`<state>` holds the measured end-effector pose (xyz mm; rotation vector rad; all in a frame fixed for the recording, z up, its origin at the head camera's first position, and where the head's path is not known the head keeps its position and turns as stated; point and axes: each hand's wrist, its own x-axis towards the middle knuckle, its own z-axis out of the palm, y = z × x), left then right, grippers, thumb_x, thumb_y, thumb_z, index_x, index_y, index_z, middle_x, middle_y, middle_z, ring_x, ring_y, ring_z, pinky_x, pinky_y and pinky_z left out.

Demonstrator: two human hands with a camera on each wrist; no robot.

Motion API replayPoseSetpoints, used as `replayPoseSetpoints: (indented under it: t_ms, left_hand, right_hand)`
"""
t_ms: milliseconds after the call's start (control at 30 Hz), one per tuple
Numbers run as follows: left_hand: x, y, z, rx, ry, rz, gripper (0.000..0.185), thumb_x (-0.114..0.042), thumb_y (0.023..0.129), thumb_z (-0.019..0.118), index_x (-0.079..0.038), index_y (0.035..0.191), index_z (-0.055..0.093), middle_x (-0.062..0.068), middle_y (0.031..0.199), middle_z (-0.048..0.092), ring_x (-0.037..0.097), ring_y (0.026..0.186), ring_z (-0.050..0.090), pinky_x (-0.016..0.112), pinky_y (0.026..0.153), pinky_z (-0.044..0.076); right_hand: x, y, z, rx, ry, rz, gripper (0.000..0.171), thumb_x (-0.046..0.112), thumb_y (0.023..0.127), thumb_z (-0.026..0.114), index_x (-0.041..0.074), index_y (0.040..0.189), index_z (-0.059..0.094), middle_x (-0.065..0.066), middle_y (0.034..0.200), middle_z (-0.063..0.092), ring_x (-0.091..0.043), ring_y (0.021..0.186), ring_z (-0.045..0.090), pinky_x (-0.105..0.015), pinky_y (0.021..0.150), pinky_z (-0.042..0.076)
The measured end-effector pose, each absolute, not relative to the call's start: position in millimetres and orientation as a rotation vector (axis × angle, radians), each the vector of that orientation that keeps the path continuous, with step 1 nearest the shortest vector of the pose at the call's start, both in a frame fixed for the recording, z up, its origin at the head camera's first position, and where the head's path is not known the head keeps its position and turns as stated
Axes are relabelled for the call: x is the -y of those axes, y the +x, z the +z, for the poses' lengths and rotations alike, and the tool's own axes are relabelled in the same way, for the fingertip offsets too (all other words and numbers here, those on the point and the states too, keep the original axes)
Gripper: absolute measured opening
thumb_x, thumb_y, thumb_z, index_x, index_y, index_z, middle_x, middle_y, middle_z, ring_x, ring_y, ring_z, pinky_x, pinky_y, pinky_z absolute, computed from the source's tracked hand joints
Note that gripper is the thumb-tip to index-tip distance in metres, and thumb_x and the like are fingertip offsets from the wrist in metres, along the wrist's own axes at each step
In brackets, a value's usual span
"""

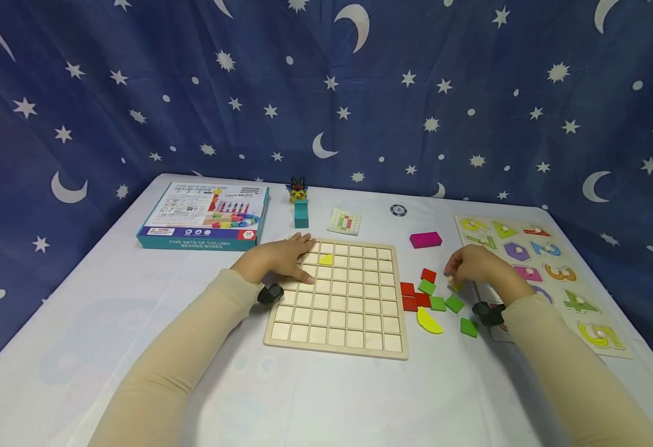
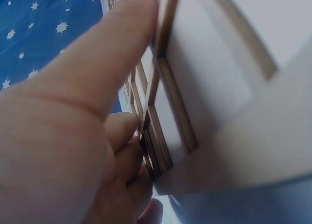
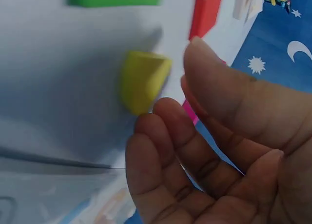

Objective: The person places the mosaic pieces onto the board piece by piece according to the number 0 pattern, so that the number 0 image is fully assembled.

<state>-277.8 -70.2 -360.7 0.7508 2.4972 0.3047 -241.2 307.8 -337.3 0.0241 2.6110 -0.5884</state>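
Observation:
My left hand (image 1: pixel 282 257) rests on the upper left edge of a wooden grid board (image 1: pixel 336 352), fingers spread. A yellow quarter-round tile (image 1: pixel 326 259) lies in one of its cells, to the right of that hand. Over the table right of the board is my right hand (image 1: pixel 480 268), its thumb and fingers bent but apart, with nothing between them. Just beyond its fingertips in the right wrist view sits another yellow tile (image 3: pixel 144 82) with a rounded side. Red tiles (image 1: pixel 408 303) and green tiles (image 1: pixel 454 304) lie scattered between that hand and the board.
A yellow half-moon piece (image 1: pixel 429 321) lies near the board's right edge. Farther right is a number puzzle board (image 1: pixel 569 320). Behind are a magenta block (image 1: pixel 425 239), a patterned card (image 1: pixel 344 221), a poker chip (image 1: pixel 398 210), a teal block (image 1: pixel 301 214) and a boxed set (image 1: pixel 203 214).

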Motion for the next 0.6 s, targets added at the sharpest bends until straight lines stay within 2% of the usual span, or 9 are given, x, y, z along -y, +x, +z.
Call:
replayPoseSetpoints:
  t_ms: [167,300,467,600]
  left_hand:
    - [70,-278,-361,-2.498,0.743,0.305,0.096,-0.047,0.081,0.065,-0.010,0.149,0.008,0.009,0.156,0.000,0.028,0.142,-0.005,0.049,0.114,0.010]
    - [70,-278,-362,-2.498,0.740,0.307,0.096,-0.046,0.081,0.065,-0.010,0.149,0.008,0.009,0.156,0.000,0.028,0.142,-0.005,0.050,0.114,0.009]
    - [71,-277,-361,-2.498,0.734,0.300,0.096,-0.047,0.081,0.065,-0.010,0.149,0.007,0.008,0.156,0.000,0.027,0.142,-0.006,0.049,0.114,0.009]
    - [71,-277,-361,-2.494,0.736,0.302,0.096,-0.047,0.081,0.064,-0.011,0.149,0.007,0.008,0.156,-0.001,0.028,0.142,-0.006,0.049,0.114,0.009]
  right_hand:
    - [-310,-235,-342,-2.627,0.040,-0.567,0.021,0.004,0.071,0.075,0.004,0.090,0.065,-0.008,0.083,0.057,-0.022,0.079,0.049,-0.032,0.072,0.042]
    - [-308,-232,-346,-2.656,0.020,-0.594,0.024,0.001,0.072,0.073,0.002,0.092,0.061,-0.011,0.087,0.056,-0.024,0.081,0.049,-0.033,0.074,0.044]
    - [-306,-231,-350,-2.682,-0.029,-0.634,0.031,-0.003,0.071,0.071,0.004,0.098,0.058,-0.013,0.091,0.053,-0.024,0.081,0.049,-0.030,0.068,0.046]
    - [-303,-232,-352,-2.696,-0.010,-0.668,0.030,-0.001,0.072,0.071,0.003,0.099,0.058,-0.011,0.087,0.052,-0.022,0.076,0.049,-0.027,0.063,0.043]
